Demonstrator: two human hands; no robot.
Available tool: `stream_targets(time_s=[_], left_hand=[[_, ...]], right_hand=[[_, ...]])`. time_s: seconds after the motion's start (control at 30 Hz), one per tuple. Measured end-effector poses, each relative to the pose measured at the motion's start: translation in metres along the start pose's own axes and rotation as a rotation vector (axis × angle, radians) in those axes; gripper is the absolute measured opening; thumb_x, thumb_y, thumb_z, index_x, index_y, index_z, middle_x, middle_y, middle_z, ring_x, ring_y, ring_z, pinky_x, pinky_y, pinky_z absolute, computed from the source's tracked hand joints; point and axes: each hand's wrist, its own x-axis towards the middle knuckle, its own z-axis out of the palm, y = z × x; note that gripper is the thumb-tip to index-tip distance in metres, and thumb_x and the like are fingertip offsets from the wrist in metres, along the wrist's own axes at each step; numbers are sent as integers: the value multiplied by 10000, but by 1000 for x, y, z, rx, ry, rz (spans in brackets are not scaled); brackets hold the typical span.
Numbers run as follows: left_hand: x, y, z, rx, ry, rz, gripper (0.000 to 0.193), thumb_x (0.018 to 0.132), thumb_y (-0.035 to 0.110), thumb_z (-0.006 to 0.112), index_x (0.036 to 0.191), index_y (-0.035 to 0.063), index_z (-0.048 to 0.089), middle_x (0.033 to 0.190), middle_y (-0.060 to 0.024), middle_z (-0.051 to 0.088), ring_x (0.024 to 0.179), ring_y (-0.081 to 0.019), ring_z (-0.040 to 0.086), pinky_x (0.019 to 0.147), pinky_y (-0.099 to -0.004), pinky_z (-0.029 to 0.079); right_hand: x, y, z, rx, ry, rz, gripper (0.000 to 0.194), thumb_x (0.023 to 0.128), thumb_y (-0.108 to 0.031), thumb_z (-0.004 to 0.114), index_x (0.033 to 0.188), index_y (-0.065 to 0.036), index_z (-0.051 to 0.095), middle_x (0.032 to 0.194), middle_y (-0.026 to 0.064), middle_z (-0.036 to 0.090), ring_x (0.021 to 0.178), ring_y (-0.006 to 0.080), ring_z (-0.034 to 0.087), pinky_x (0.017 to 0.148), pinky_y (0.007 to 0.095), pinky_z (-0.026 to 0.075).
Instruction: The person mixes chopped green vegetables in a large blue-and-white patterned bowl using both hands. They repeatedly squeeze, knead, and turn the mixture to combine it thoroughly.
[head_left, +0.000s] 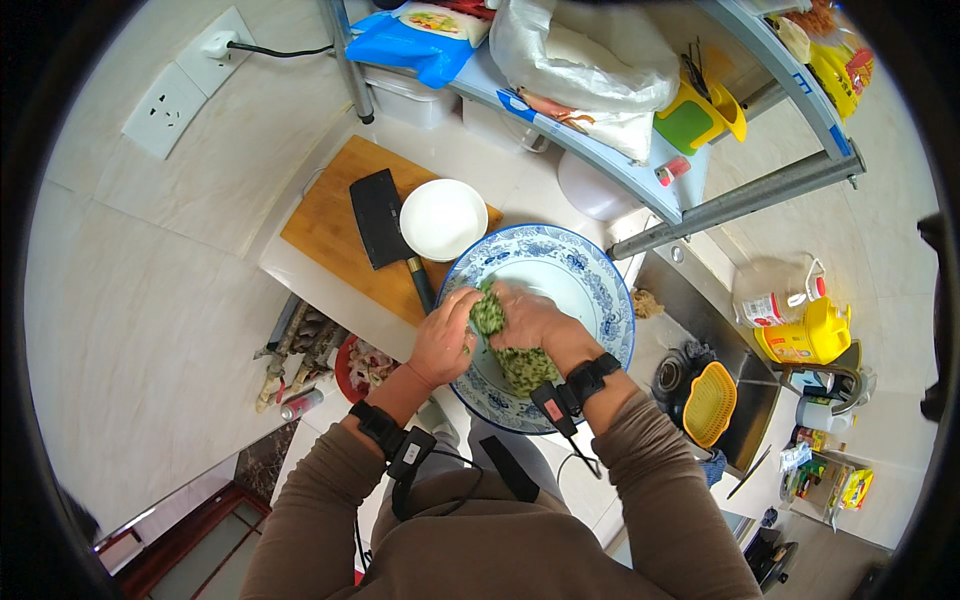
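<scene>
Between my two hands a clump of finely chopped green vegetable is pressed over a large blue-and-white patterned basin. My left hand is cupped against the clump's left side, with green bits stuck to the fingers. My right hand grips it from the right; the fingertips are partly hidden behind the clump. More chopped greens lie in the basin's near part, below my right hand. A white bowl and a black cleaver rest on the wooden cutting board just beyond my left hand.
A metal-legged shelf with bags overhangs the counter's back. To the right is a steel sink with a yellow basket and bottles behind it. A red basin of what looks like meat sits low at left, near a can.
</scene>
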Motion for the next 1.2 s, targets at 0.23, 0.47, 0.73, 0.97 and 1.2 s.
stream_targets(time_s=[0.23,0.47,0.73,0.97,1.2], left_hand=[[2,-2,4,54,18,-49,574,733,-4,532,1289,19,391,1287,-201,427,1141,-407,473,947,-433,414],[5,-3,11,148,55,-7,487,749,11,550,1225,25,452,1248,-170,467,1109,-368,505,921,-424,435],[4,-5,12,186,-113,37,361,733,24,589,1092,28,544,1098,-122,551,1029,-307,549,843,-403,466],[2,1,16,113,58,-36,356,829,101,565,1167,8,506,1199,-177,508,1081,-376,516,908,-419,434],[3,4,12,76,162,-1,501,876,175,523,1293,-60,376,1323,-243,384,1191,-406,423,1006,-419,361]], right_hand=[[-16,-1,29,-541,-76,-377,619,647,-204,770,1197,-169,489,1147,120,547,1085,350,535,858,419,475],[-67,18,31,-208,133,-540,754,674,-237,788,1325,-269,411,1405,191,339,1250,416,397,1001,460,392],[-74,26,22,-333,200,-219,955,600,-298,834,1394,-217,311,1449,208,271,1344,380,288,1104,512,239],[-37,38,5,-263,71,-348,783,604,-223,801,1298,-226,437,1170,82,533,1174,293,480,981,493,380],[-7,20,-19,-631,561,-1114,222,704,-109,622,898,-218,620,1028,17,570,1089,232,511,1065,432,330]])
